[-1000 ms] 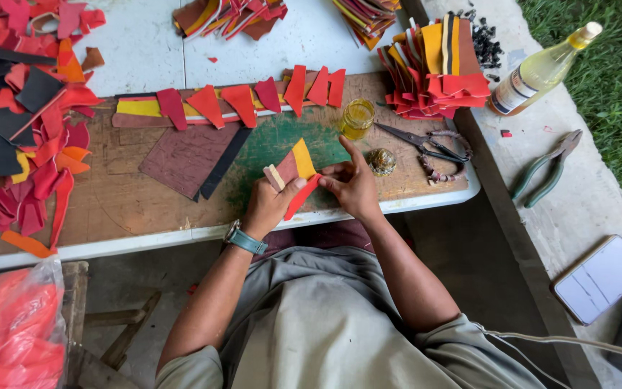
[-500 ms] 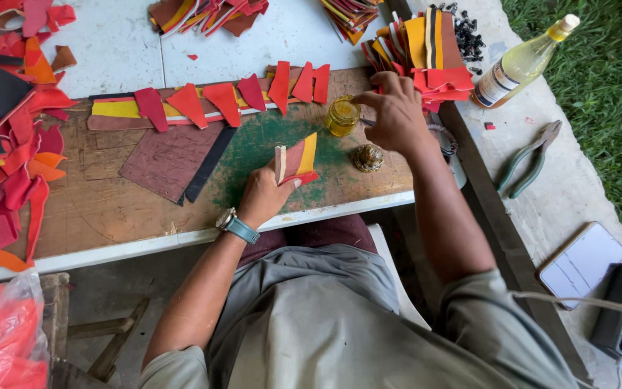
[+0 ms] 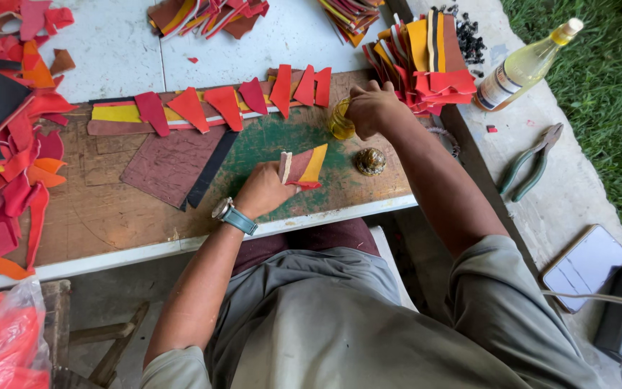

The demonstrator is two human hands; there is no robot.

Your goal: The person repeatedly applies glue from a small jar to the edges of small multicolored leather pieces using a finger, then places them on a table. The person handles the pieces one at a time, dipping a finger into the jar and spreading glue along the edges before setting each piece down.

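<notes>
Outdoor counter [image 3: 109, 230] carries leather scraps; left hand [image 3: 264, 191] grips a folded red-and-yellow leather piece [image 3: 304, 167] upright above the green patch, while right hand [image 3: 370, 108], fingers closed, holds a small yellow jar [image 3: 340, 122], its lid [image 3: 371, 161] lying between both hands.

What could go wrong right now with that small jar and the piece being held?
1. The right hand is at the open yellow jar, which stands among red pieces; a nudge could tip it and spill onto them.
2. The jar's lid lies apart on the board, close to the front edge, and could get knocked off.
3. The left hand pinches the layered piece by one end only; its layers might shift.
</notes>
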